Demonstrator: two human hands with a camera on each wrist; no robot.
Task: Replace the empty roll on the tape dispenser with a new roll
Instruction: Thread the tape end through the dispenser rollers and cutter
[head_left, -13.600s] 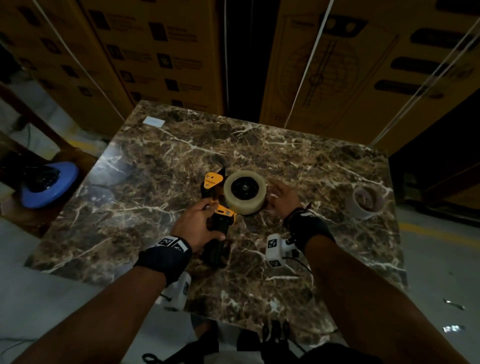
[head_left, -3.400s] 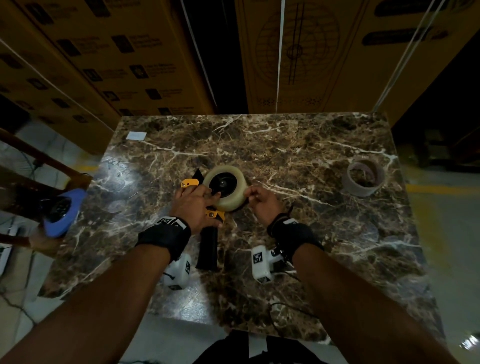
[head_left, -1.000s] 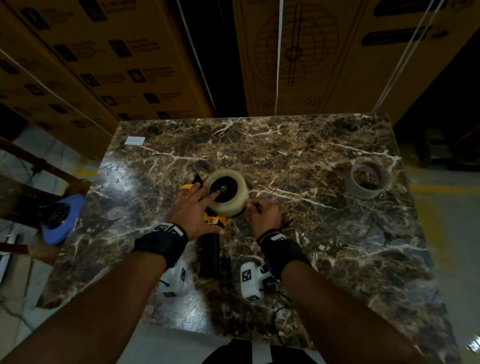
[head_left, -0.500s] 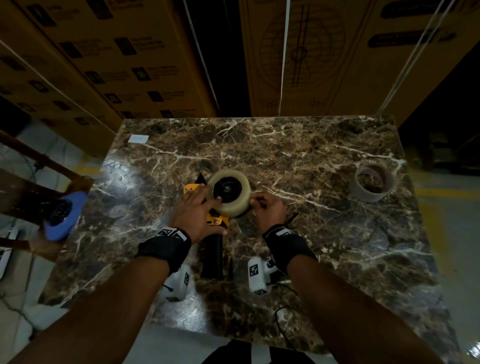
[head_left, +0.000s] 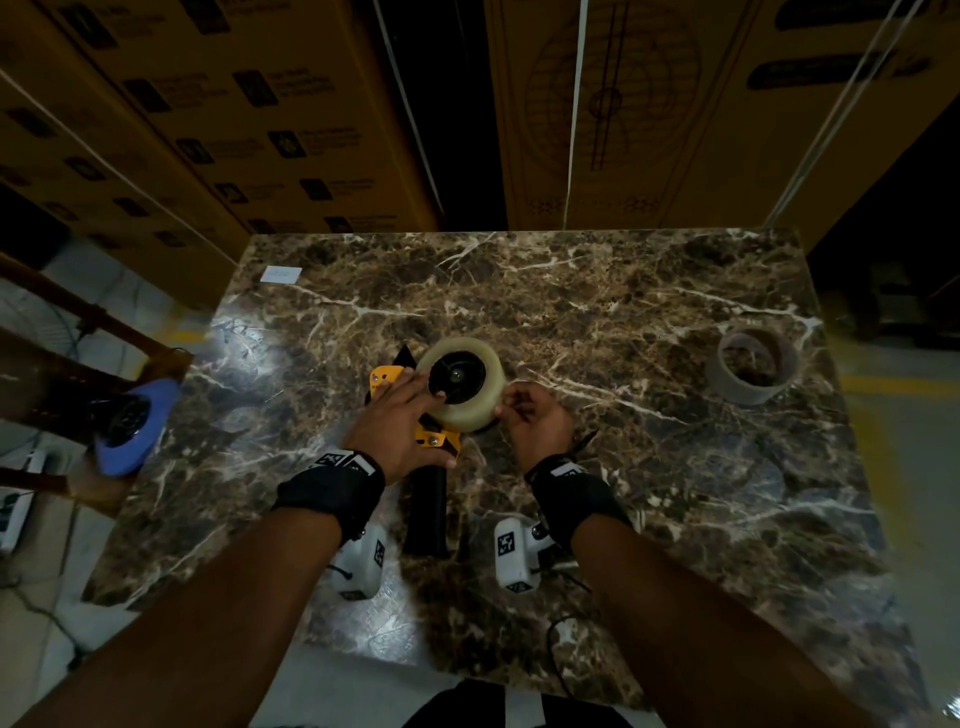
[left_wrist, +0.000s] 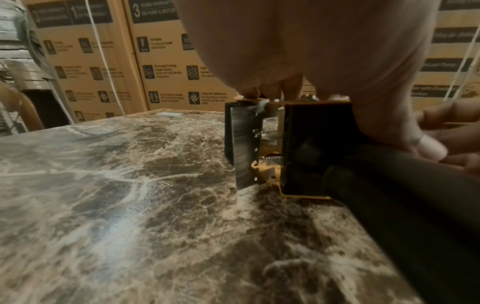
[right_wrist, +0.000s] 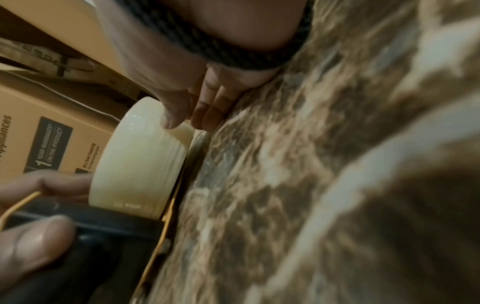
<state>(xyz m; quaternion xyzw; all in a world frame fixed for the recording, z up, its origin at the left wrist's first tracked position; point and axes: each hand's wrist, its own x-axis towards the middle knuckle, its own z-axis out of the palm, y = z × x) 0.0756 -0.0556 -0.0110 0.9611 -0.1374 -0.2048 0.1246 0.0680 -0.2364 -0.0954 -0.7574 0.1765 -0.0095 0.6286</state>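
The yellow and black tape dispenser (head_left: 385, 375) lies on its side on the marble table (head_left: 597, 291). The new cream tape roll (head_left: 470, 415) sits on its hub. My left hand (head_left: 410, 415) lies flat over the yellow frame, fingers stretched onto the hub and thumb by the black handle (left_wrist: 389, 185). My right hand (head_left: 506, 410) has curled fingers at the roll's right rim. In the right wrist view its thumb and fingertips (right_wrist: 168, 121) pinch at the roll's (right_wrist: 140, 164) outer layer. The empty grey core (head_left: 753, 392) stands at the far right.
Stacked cardboard boxes (head_left: 623, 104) rise right behind the table's far edge. A blue round object (head_left: 130, 426) rests on a wooden stand beyond the left edge. A small white label (head_left: 280, 274) is stuck at the far left corner.
My right hand has moved up from just below the roll to its right rim, fingers now on the tape. The left hand stays pressed on the dispenser.
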